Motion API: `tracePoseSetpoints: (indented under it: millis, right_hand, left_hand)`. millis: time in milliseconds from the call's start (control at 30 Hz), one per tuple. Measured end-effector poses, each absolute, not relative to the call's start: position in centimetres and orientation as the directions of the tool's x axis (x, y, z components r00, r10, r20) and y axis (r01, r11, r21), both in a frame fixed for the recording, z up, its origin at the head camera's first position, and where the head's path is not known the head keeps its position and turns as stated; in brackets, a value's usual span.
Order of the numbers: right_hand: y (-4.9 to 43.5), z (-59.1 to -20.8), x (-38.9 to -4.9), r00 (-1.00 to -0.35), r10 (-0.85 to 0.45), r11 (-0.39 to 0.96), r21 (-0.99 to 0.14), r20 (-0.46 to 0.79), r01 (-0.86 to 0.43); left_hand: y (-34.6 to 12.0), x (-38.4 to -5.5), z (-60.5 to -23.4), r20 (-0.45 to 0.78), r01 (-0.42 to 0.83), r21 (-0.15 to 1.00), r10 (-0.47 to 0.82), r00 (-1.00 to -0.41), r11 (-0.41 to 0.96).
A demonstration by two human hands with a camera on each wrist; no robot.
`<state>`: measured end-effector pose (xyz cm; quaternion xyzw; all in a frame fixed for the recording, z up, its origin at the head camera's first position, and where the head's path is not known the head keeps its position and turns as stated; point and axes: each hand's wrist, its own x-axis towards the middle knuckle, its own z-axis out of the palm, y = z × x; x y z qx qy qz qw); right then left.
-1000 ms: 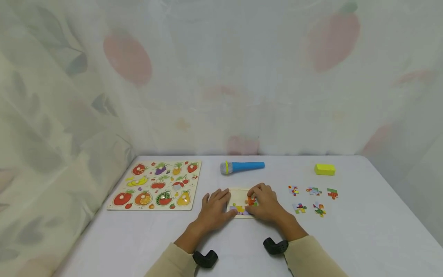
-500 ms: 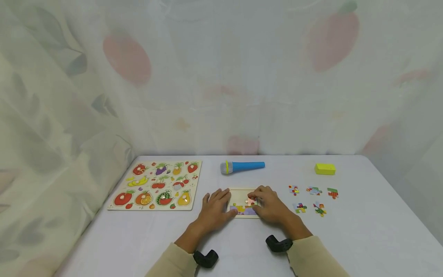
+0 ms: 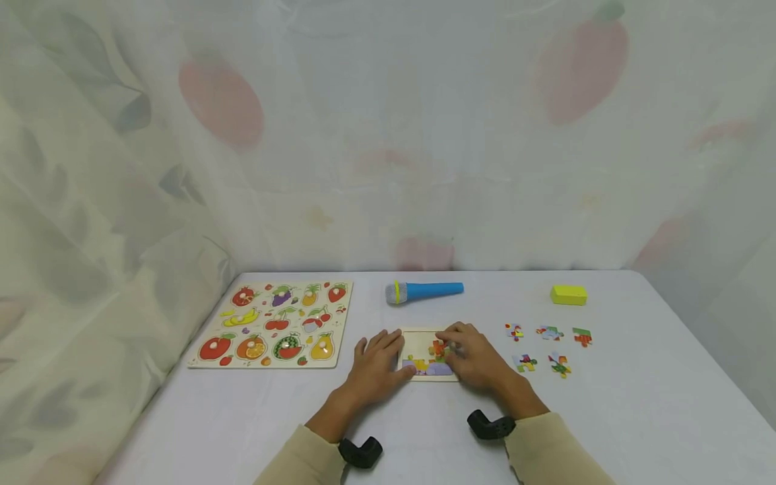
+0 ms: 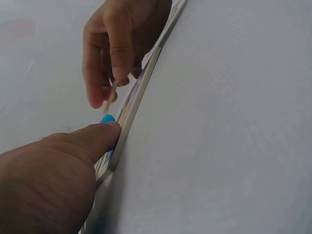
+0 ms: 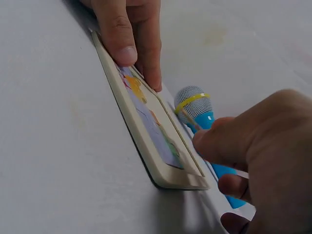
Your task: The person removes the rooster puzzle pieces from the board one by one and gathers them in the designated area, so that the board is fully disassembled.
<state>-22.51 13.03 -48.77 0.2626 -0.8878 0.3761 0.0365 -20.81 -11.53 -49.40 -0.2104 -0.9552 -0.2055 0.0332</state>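
A small wooden puzzle tray (image 3: pixel 420 335) lies between the two hands, with joined purple and yellow pieces (image 3: pixel 418 366) along its near side. My left hand (image 3: pixel 376 367) rests over the tray's left end, fingers extended and thumb (image 4: pixel 105 136) on the near part of the frame. My right hand (image 3: pixel 475 357) is over the tray's right end, pinching a thin puzzle piece (image 4: pixel 111 95) between thumb and fingers. In the right wrist view this piece shows edge-on, raised above the tray. Orange and green printing (image 5: pixel 170 146) shows inside the tray near the right hand.
Several loose jigsaw pieces (image 3: pixel 550 334) lie to the right. Behind the tray is a blue toy microphone (image 3: pixel 433 291). A yellow block (image 3: pixel 568 295) stands at the back right, and a fruit peg-puzzle board (image 3: pixel 273 327) lies at the left.
My right hand has shifted slightly to the right and tilted the piece it pinches, whose visible colour went from orange to pale pink and back. My left hand has stayed in place.
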Motion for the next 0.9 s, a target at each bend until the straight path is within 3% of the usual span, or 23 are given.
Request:
tracePoseSetpoints:
  millis: [200, 900]
  right_hand:
    - [13.5, -47.2, -22.0, -0.855, -0.394, 0.544, -0.664, 0.338, -0.513]
    - [20.3, -41.0, -18.5, -0.669, -0.374, 0.431, -0.519, 0.642, -0.738]
  left_hand:
    - [-11.5, -20.8, -49.3, 0.138, 0.409, 0.389, 0.387, -0.912, 0.825]
    - [-11.6, -20.6, -49.1, 0.144, 0.418, 0.395, 0.395, -0.907, 0.818]
